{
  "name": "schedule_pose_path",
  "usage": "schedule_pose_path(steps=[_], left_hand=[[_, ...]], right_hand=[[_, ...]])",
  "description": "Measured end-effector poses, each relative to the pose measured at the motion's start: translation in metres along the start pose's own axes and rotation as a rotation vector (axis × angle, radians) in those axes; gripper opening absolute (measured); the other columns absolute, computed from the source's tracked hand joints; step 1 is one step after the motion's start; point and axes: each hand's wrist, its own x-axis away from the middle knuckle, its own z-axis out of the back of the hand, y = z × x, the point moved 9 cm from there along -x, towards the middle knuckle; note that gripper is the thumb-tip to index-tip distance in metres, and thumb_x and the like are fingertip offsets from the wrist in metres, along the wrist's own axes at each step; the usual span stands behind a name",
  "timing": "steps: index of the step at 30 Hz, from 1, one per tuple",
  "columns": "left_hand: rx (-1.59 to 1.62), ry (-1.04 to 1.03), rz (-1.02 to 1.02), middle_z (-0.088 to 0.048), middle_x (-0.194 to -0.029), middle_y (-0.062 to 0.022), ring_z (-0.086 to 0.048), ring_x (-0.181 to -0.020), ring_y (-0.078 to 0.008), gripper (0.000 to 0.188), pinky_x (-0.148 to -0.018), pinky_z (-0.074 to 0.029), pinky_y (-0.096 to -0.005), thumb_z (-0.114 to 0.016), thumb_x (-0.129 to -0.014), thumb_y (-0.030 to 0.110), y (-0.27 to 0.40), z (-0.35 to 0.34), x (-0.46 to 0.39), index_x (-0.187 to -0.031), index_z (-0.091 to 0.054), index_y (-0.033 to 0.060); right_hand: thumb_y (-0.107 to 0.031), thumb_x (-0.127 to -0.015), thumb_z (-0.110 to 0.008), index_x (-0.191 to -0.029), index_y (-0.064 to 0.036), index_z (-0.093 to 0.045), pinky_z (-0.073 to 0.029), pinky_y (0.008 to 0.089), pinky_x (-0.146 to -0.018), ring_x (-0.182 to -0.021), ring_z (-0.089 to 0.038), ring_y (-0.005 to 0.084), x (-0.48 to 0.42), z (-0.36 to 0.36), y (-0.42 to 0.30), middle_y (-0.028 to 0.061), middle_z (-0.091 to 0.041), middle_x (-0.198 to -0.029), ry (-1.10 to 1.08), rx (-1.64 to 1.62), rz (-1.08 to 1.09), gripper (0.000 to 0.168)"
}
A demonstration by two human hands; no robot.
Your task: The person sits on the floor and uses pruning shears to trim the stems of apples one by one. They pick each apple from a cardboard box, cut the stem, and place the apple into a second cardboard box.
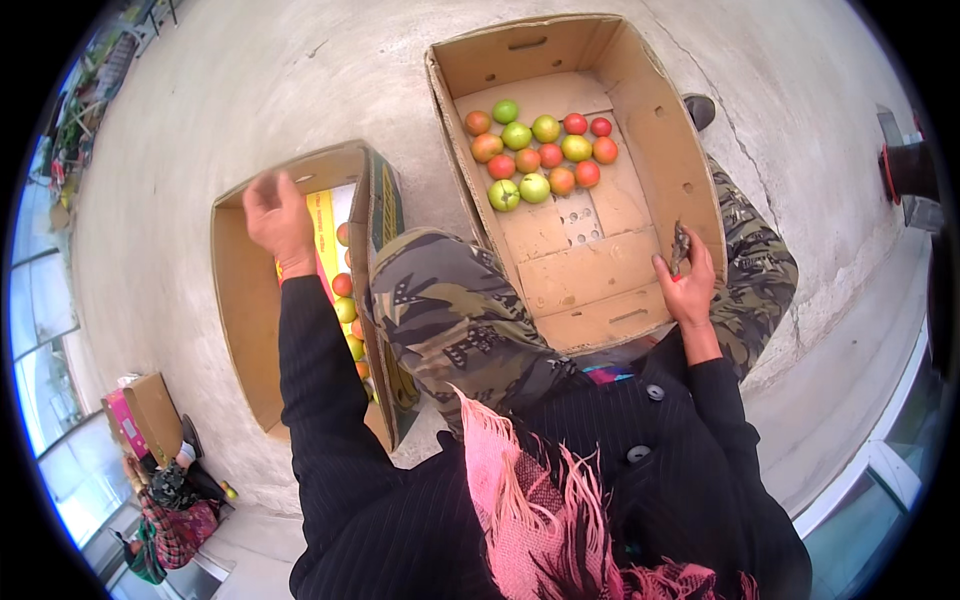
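Observation:
In the head view, my left hand (279, 221) is raised over the smaller cardboard box (247, 322), blurred, its fingers apart and nothing seen in them. Red and green tomatoes (344, 309) lie along that box's right side on yellow and white printed card; my arm hides part of them. My right hand (690, 277) is inside the larger cardboard box (645, 97), by its right wall, closed on a small dark object (680, 249) that I cannot make out, with a bit of red beside it. Several tomatoes (550, 155), red, orange and green, rest in rows on that box's floor.
Both boxes stand on a concrete floor (180, 150), one on each side of my camouflage-clad left knee (450, 292). A seated person (176, 517) is at the lower left beside another cardboard box (154, 416). A dark cylindrical object (911, 172) stands at the far right.

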Motion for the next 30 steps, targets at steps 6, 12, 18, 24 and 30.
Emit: schedule_pose_path(steps=[6,12,18,24,30], left_hand=[[0.348,-0.323,-0.383,-0.068,-0.093,-0.0089,-0.064,-0.084,-0.0143,0.022,-0.076,-0.052,-0.0256,-0.066,-0.089,0.014,0.229,-0.072,0.018,-0.106,-0.063,-0.0008],[-0.261,-1.32,-0.594,-0.067,-0.107,-0.0119,-0.065,-0.096,-0.0271,0.041,-0.085,-0.052,-0.0352,-0.066,-0.083,0.021,0.266,-0.29,0.144,-0.121,-0.059,0.0051],[-0.749,-1.64,-0.862,-0.06,-0.112,-0.0143,-0.063,-0.1,-0.0305,0.033,-0.081,-0.052,-0.0404,-0.062,-0.079,0.012,0.162,-0.384,0.278,-0.112,-0.057,0.0083],[-0.601,-1.367,-1.116,-0.056,-0.104,-0.0109,-0.064,-0.091,-0.0255,0.029,-0.071,-0.052,-0.0385,-0.059,-0.078,0.009,0.104,-0.4,0.354,-0.107,-0.059,0.0098],[-0.648,-1.237,-1.225,-0.05,-0.104,-0.0102,-0.059,-0.081,-0.0235,0.026,-0.066,-0.05,-0.0363,-0.058,-0.079,0.011,0.096,-0.405,0.357,-0.105,-0.06,0.0091]], right_hand=[[-0.028,-0.071,-0.08,-0.122,-0.001,-0.054,-0.049,0.0391,-0.077,-0.084,-0.06,0.0277,0.004,-0.003,0.013,0.0142,-0.062,-0.096,0.006,-0.027,-0.063,0.063],[-0.032,-0.072,-0.079,-0.121,0.001,-0.053,-0.045,0.04,-0.077,-0.082,-0.058,0.0286,0.001,0.016,-0.008,0.0134,-0.059,-0.09,0.084,0.047,0.073,0.064],[-0.034,-0.072,-0.079,-0.12,0.002,-0.052,-0.043,0.0403,-0.078,-0.084,-0.056,0.0302,0.001,0.02,-0.003,0.0133,-0.058,-0.089,0.084,0.074,0.033,0.065],[-0.033,-0.072,-0.078,-0.12,0.002,-0.051,-0.043,0.0409,-0.08,-0.087,-0.056,0.0322,-0.002,0.01,0.001,0.015,-0.06,-0.096,0.011,0.053,-0.022,0.066],[-0.033,-0.071,-0.079,-0.12,0.001,-0.051,-0.043,0.041,-0.08,-0.089,-0.056,0.0327,-0.004,0.005,0.002,0.0148,-0.06,-0.098,-0.016,0.062,-0.018,0.066]])
